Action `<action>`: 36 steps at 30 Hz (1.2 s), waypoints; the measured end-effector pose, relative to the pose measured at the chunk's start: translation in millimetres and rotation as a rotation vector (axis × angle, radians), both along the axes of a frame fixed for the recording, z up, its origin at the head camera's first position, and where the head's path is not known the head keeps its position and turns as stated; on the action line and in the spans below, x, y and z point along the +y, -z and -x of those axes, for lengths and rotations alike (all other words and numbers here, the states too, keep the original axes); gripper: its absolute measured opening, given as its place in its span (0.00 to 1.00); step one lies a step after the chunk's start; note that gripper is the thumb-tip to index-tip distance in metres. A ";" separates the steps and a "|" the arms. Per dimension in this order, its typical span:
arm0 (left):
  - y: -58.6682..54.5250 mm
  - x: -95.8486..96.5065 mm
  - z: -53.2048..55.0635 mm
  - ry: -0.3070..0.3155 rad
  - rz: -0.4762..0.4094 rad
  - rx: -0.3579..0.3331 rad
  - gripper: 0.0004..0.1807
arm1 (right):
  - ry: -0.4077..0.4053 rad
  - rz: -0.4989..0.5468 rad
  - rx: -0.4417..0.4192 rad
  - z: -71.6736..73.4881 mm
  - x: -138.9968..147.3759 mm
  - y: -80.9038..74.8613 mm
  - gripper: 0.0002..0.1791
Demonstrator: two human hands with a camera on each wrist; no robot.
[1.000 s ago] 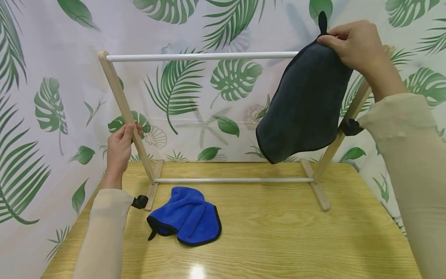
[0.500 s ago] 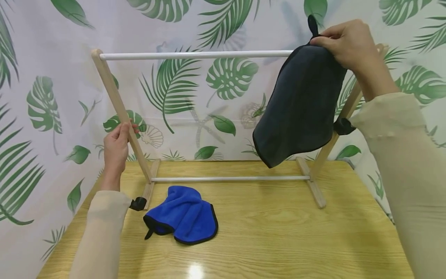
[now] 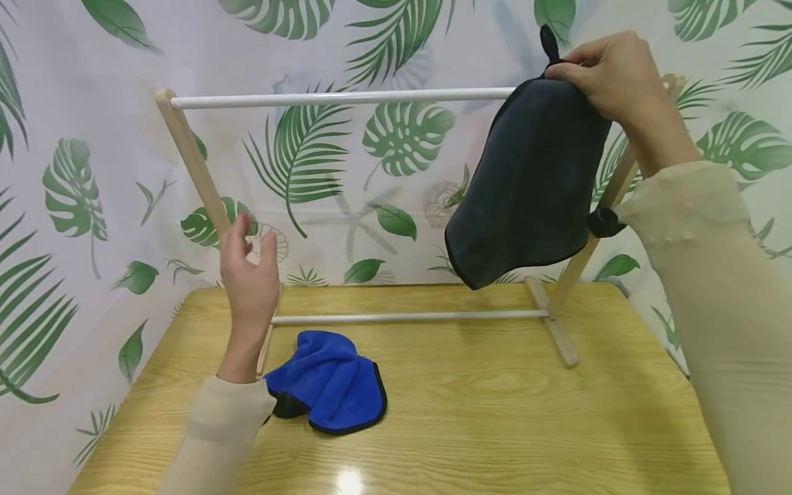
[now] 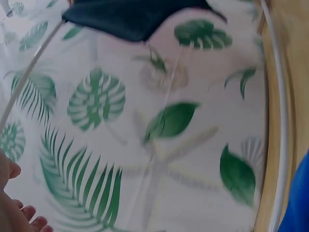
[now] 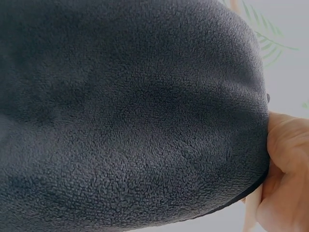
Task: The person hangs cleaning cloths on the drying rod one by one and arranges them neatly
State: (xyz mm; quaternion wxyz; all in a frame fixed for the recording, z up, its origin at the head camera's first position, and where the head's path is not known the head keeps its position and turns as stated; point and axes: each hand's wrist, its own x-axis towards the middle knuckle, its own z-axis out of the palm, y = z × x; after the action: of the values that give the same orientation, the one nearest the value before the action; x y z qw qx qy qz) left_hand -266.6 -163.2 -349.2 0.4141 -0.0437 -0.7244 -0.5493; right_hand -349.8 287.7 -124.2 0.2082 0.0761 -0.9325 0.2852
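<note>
A dark grey towel [image 3: 532,179] with black edging and a hanging loop hangs from my right hand [image 3: 619,89], which pinches its top corner just below the loop. The towel covers the right part of the rack's white top bar [image 3: 340,97] in the head view. In the right wrist view the grey towel [image 5: 135,121] fills most of the picture. My left hand [image 3: 250,275] is raised with thumb and fingers apart, holding nothing, in front of the rack's left wooden post [image 3: 194,158]. A blue towel [image 3: 334,385] with black edging lies crumpled on the table.
The rack's lower white bar [image 3: 408,317] runs close above the wooden table [image 3: 495,426]. Its right post [image 3: 578,268] stands partly behind the grey towel. A leaf-print curtain [image 3: 396,220] hangs behind the rack.
My left hand has let go of the rack's left post and moved right, its sleeve now overlapping the blue towel's corner. The right hand still pinches the grey towel in nearly the same place.
</note>
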 end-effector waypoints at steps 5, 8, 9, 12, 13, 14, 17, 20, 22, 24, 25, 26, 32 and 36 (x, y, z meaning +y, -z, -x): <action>4.0 40.0 -2.0 0.235 -0.024 -0.093 0.26 | -0.003 0.012 -0.005 1.7 2.2 1.1 0.27; 7.2 62.1 0.0 0.320 -0.015 -0.140 0.26 | -0.001 0.009 0.000 2.1 3.4 1.5 0.27; 7.8 69.2 0.8 0.344 -0.011 -0.154 0.26 | 0.002 0.007 0.003 1.9 3.7 1.8 0.27; 9.1 89.4 4.2 0.419 -0.005 -0.184 0.26 | 0.008 0.006 0.005 1.4 4.7 2.4 0.27; 9.1 95.8 5.4 0.442 -0.003 -0.193 0.26 | 0.009 0.008 0.005 1.1 4.8 2.5 0.27; 9.2 102.0 6.7 0.463 0.000 -0.201 0.26 | 0.010 0.010 0.005 0.8 4.9 2.7 0.27; 9.4 118.7 10.2 0.513 0.016 -0.229 0.26 | 0.007 0.008 0.008 0.8 4.9 2.9 0.27; 10.1 134.0 14.7 0.523 0.057 -0.260 0.26 | 0.002 0.003 0.016 1.4 3.9 2.8 0.27; 10.7 143.5 18.3 0.531 0.084 -0.277 0.27 | 0.002 0.003 0.016 1.7 2.9 2.8 0.27; 11.6 152.2 21.9 0.539 0.097 -0.296 0.27 | -0.001 0.007 0.017 2.0 1.6 2.6 0.26; 12.1 156.2 23.6 0.551 0.093 -0.306 0.28 | 0.000 0.009 0.017 2.0 1.0 2.5 0.26; 12.5 159.7 25.0 0.562 0.087 -0.316 0.28 | 0.001 0.011 0.017 1.7 0.3 2.7 0.26; 13.8 176.1 32.7 0.579 0.033 -0.362 0.27 | 0.001 0.003 0.029 0.5 -1.4 2.4 0.26; 15.9 183.7 38.2 0.574 0.030 -0.395 0.27 | 0.007 0.002 0.024 -0.2 -1.0 2.5 0.26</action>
State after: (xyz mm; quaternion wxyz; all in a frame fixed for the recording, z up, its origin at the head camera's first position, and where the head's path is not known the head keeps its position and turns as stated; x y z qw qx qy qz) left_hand -304.8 20.5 -365.0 0.0942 -0.1446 -0.7567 -0.6306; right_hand -349.5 286.7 -126.7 0.2206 0.0762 -0.9299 0.2844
